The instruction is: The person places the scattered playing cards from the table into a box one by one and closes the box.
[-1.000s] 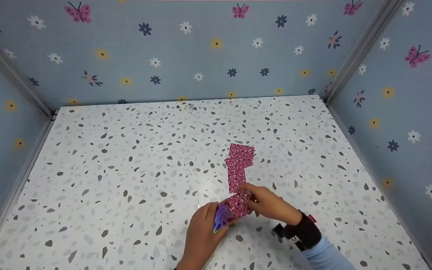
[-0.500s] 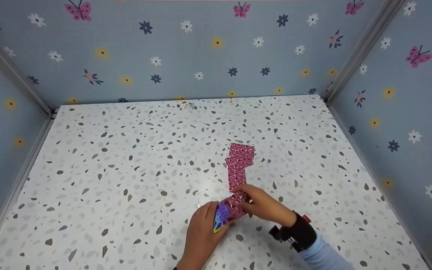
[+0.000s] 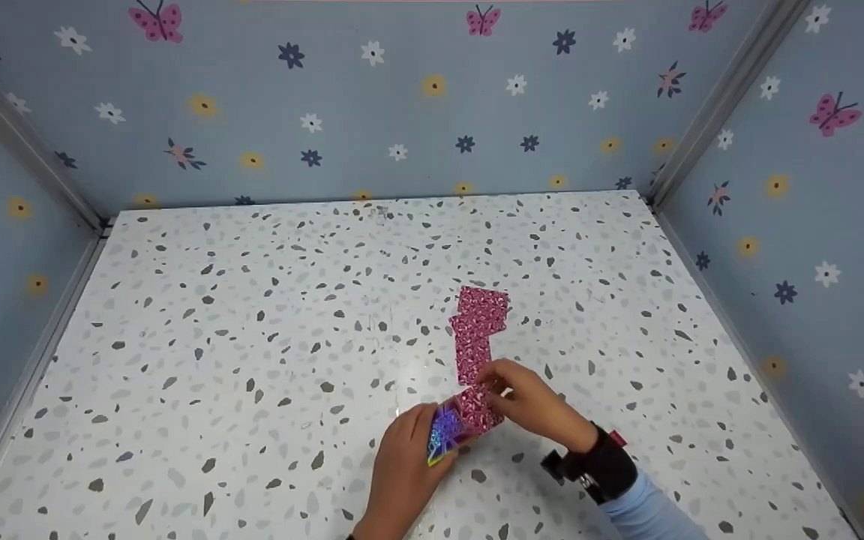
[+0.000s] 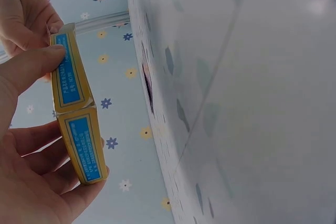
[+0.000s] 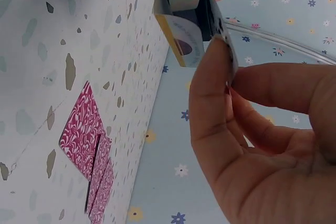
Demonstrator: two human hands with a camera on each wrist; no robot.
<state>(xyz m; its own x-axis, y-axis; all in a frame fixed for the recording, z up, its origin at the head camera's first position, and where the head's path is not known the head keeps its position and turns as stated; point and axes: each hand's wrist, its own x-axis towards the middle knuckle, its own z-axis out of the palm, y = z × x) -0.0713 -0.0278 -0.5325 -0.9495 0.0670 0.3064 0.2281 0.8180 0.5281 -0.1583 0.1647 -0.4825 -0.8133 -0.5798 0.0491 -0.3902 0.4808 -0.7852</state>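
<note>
Gripping a small box [image 4: 71, 77] above a speckled table [image 3: 214, 375]

From where I stand, 2 bare hands work close together at the near side of the table, a little right of centre. The left hand [image 3: 406, 457] is closed around the box, its thumb lying on a yellow-bordered side with blue printed labels and its other fingers bent behind. The right hand [image 3: 529, 401] pinches a thin edge at the box's open end between its fingertips; the rest of that hand is bent loosely. I cannot tell whether that edge is a flap or something else. Through the opening, pale inner walls show.

Seen from above, the box has a shiny blue-violet face towards the left hand. Beside it, towards the right hand, is a pink patterned panel [image 3: 477, 412]; whether it belongs to the box is unclear.

Just beyond the hands, pink-and-white patterned cards [image 3: 473, 352] lie flat on the table, overlapping in a short line that runs away from the box.

A black band [image 3: 610, 465] circles the right wrist, below it a light blue sleeve [image 3: 649, 510]. Behind the table stands a pale blue wall [image 3: 364, 97] printed with flowers and butterflies.
</note>
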